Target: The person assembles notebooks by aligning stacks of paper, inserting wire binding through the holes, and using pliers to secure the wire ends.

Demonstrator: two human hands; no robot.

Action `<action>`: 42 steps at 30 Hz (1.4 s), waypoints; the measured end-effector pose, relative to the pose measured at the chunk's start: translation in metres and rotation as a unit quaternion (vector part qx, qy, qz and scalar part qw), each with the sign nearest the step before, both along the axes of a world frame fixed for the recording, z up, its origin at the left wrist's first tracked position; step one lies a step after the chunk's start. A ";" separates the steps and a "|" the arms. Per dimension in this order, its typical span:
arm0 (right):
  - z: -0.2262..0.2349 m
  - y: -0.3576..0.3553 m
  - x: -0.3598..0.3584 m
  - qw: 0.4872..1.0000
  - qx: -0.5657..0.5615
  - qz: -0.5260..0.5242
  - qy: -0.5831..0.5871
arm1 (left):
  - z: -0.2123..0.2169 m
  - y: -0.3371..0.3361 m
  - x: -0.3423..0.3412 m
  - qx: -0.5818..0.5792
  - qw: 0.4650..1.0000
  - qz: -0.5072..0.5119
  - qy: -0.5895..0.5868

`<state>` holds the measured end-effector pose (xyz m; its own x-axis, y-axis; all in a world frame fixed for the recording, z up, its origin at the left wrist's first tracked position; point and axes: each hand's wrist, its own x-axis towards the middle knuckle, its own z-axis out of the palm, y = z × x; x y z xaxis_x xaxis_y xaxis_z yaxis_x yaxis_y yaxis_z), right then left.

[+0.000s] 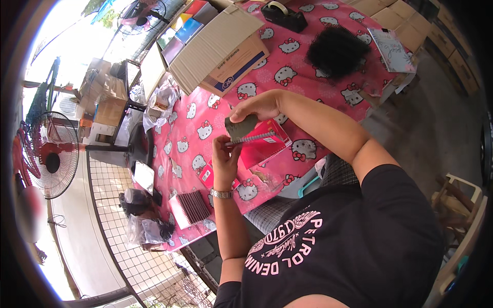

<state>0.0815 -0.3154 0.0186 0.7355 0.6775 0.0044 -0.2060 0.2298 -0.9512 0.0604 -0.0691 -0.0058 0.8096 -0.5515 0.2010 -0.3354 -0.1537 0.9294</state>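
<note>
My right hand is closed on a small dark olive flat piece, thumb across its upper edge. Its lower edge meets a grey spiral binding coil. At the coil's left end, my left hand pinches it between thumb and fingers; a wristwatch is on that wrist. Beneath both hands lies a bright red notebook or cover. Whether the olive piece is threaded on the coil I cannot tell. Another red piece shows partly behind my left wrist.
The pink cartoon-cat tablecloth carries a stack of spiral notebooks, an open cardboard box, a pile of black coils, a tape dispenser and a floral notebook. A fan stands left.
</note>
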 end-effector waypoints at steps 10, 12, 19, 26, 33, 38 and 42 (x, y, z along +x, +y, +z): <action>-0.048 -0.088 0.001 0.741 -0.612 -0.151 -0.231 | 0.007 -0.030 -0.024 0.100 0.975 0.183 -0.073; -0.018 -0.074 0.005 0.862 -0.478 -0.045 -0.160 | -0.006 -0.028 -0.023 0.068 0.977 0.184 -0.081; 0.078 0.013 -0.048 0.612 -0.651 0.015 -0.449 | -0.005 -0.023 -0.031 0.068 0.969 0.215 -0.104; 0.034 0.027 -0.037 0.765 -0.488 -0.124 -0.400 | -0.004 -0.024 -0.034 0.086 0.963 0.226 -0.119; 0.029 0.036 -0.046 0.726 -0.501 -0.152 -0.446 | -0.013 -0.019 -0.033 0.020 0.975 0.200 -0.095; 0.028 0.037 -0.048 0.731 -0.496 -0.160 -0.439 | -0.015 -0.018 -0.032 0.062 0.971 0.210 -0.094; 0.035 0.035 -0.055 0.724 -0.498 -0.134 -0.458 | -0.023 -0.012 -0.032 0.017 0.976 0.201 -0.087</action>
<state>0.0266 -0.2802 0.0535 0.8391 0.5130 0.1810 0.5406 -0.7493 -0.3826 0.0284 -0.0814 -0.0284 0.9168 -0.2061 0.3420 -0.3944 -0.3349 0.8557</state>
